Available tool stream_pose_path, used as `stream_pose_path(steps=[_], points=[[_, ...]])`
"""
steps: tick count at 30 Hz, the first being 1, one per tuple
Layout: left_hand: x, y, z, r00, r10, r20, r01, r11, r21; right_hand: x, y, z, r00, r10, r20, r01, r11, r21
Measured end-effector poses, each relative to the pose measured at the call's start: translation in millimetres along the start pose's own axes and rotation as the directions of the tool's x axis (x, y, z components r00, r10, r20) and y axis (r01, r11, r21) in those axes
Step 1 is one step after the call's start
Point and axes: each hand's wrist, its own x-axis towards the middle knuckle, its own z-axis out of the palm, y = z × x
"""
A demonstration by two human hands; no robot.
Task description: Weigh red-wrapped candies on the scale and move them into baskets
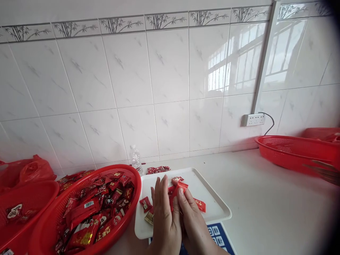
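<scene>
While checking the white tray [199, 191], noted left hand [165, 209] and right hand [193, 216] brought together above it, both clamped on a red packet [175, 194] between palms and thumbs. Cannot tell the full count gripped there, fingers being in the way. Recorded inside the tray: a small dark-red packet [146, 204] at its left side, a gold packet [149, 218] toward its near-left corner, a bright red packet [200, 205] at its right side. Found just left of the tray: a perforated red basket [137, 184] heaped with red wrapped pieces [107, 202], including a large barcoded packet [83, 212] on top. Observed farther left of the tray: a second red basket [45, 198], a black-and-white printed packet [15, 211] visible inside. Sighted past the tray's far edge: a clear bottle [135, 160] and several patterned packets [158, 170]. Logged at the tray's near edge: a blue keypad [221, 235], partly covered. Noted well right of the tray: a third red basket [294, 152], contents not determinable.
</scene>
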Motion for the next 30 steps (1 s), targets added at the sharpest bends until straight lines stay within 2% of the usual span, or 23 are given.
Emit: stream_pose_path(steps=[4, 8, 13, 16, 18, 21, 23, 25, 27, 30], points=[[-5, -2, -2, 0.994, 0.104, 0.024, -0.105, 0.991, 0.088, 2, 4, 2, 0.998, 0.018, -0.066, -0.017, 1.0, 0.021], [-6, -2, -4, 0.976, 0.191, 0.106, -0.21, 0.955, 0.21, 3, 8, 5, 0.999, 0.03, -0.028, -0.027, 0.991, 0.129], [-5, 0, -6, 0.96, 0.232, 0.159, -0.261, 0.946, 0.194, 5, 6, 7, 0.997, 0.078, -0.002, -0.074, 0.954, 0.289], [2, 5, -14, 0.939, 0.3, 0.17, -0.334, 0.913, 0.234, 10, -5, 0, 0.992, 0.105, -0.071, -0.071, 0.924, 0.375], [11, 9, -24, 0.934, 0.32, 0.16, -0.354, 0.887, 0.297, 16, -20, -13, 0.983, 0.081, -0.164, -0.013, 0.924, 0.382], [31, 16, -46, 0.951, 0.263, 0.162, -0.307, 0.859, 0.41, 26, -51, -47, 0.951, -0.096, -0.293, 0.178, 0.946, 0.27], [41, 19, -60, 0.959, 0.156, 0.235, -0.255, 0.837, 0.484, 32, -73, -77, 0.893, -0.235, -0.384, 0.3, 0.947, 0.118], [46, 22, -71, 0.942, 0.001, 0.336, -0.206, 0.793, 0.574, 38, -93, -108, 0.785, -0.418, -0.458, 0.38, 0.908, -0.177], [47, 23, -77, 0.897, -0.17, 0.407, -0.16, 0.734, 0.659, 44, -109, -140, 0.665, -0.586, -0.464, 0.334, 0.788, -0.517], [45, 23, -79, 0.824, -0.345, 0.449, -0.123, 0.666, 0.736, 51, -124, -181, 0.634, -0.63, -0.448, 0.231, 0.707, -0.668]])
